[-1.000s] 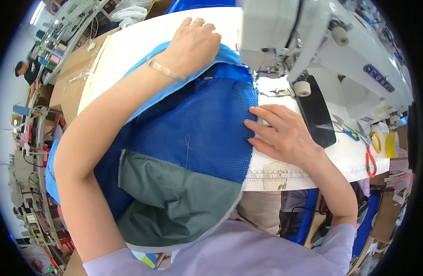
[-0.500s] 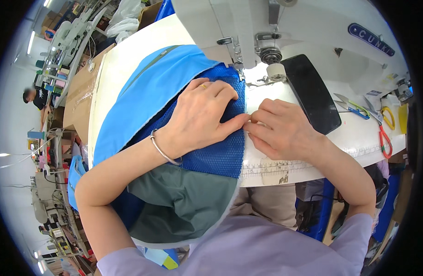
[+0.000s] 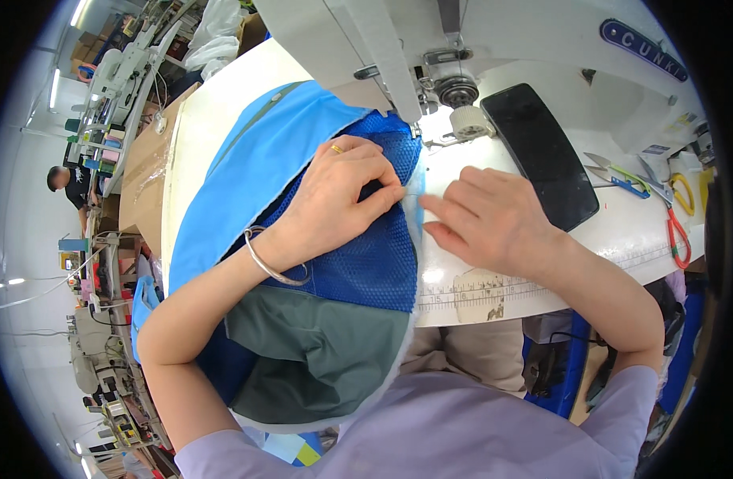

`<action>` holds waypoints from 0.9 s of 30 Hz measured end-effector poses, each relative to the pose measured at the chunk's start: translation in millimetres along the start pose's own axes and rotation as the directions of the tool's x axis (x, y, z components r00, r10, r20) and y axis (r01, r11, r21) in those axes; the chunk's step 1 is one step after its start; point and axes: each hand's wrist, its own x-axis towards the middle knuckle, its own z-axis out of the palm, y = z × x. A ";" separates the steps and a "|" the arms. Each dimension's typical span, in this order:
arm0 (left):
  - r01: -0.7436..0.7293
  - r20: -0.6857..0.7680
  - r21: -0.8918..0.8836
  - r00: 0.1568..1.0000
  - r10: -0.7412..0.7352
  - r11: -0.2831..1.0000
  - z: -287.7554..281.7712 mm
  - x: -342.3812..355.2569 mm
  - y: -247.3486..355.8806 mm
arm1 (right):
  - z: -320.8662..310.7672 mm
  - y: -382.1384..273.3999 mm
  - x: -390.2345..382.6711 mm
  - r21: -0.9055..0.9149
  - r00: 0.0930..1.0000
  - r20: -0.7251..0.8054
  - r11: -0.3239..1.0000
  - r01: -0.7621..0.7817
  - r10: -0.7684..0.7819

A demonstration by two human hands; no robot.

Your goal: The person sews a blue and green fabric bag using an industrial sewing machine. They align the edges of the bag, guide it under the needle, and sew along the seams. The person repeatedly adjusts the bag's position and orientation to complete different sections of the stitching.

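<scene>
Pinching a bit of blue mesh [image 3: 366, 275] near its right edge with the left hand [image 3: 338, 191], thumb against forefinger; curling the fingers of the right hand [image 3: 494, 215] just right of that pinch, too blurred to tell whether grasping anything. Spread under the left palm, partly on the table, then drooping lapward on the near side of the grip. Apparently partway along: mesh already meeting the grey-green panel [image 3: 318, 343] in a neat line nearer the body than the pinch; probably left to do, the right edge, with a pale-blue strip [image 3: 419, 168] showing beside the pinch and stitching there too fine to make out. To the left of the pinch, spread out beyond the left wrist, a bright-blue panel [image 3: 246, 176]. Just ahead of the pinch, close by the mesh's far corner, a presser foot [image 3: 415, 130], and above it the white sewing machine [image 3: 534, 36]. Beneath and to the right of the grip, a white tabletop [image 3: 542, 259] with a ruler strip [image 3: 630, 259] along its near edge; beyond the right hand, a black slab [image 3: 542, 156], then snips [image 3: 630, 184] and scissors [image 3: 676, 235]. Far left of the grip, cardboard [image 3: 147, 164], then a person [image 3: 79, 188] in black beside cluttered benches.
</scene>
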 end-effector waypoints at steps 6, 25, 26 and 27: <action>0.007 -0.011 -0.047 1.000 -0.008 0.999 3.4 -3.2 -4.1 | 12.0 -2.0 0.2 0.062 0.983 -0.059 0.982 0.180 -0.176; -0.003 0.106 0.047 0.994 -0.002 0.999 0.9 -24.5 30.5 | -3.8 -9.2 -5.0 0.229 0.904 0.006 0.881 0.414 -0.427; -0.002 0.104 0.032 0.995 -0.002 0.999 1.7 -25.4 28.9 | -7.0 -8.8 -2.4 0.225 0.910 0.001 0.887 0.403 -0.414; 0.000 0.103 0.018 0.995 -0.002 1.000 2.3 -26.1 27.7 | -8.2 -8.6 -1.4 0.220 0.916 -0.003 0.893 0.392 -0.401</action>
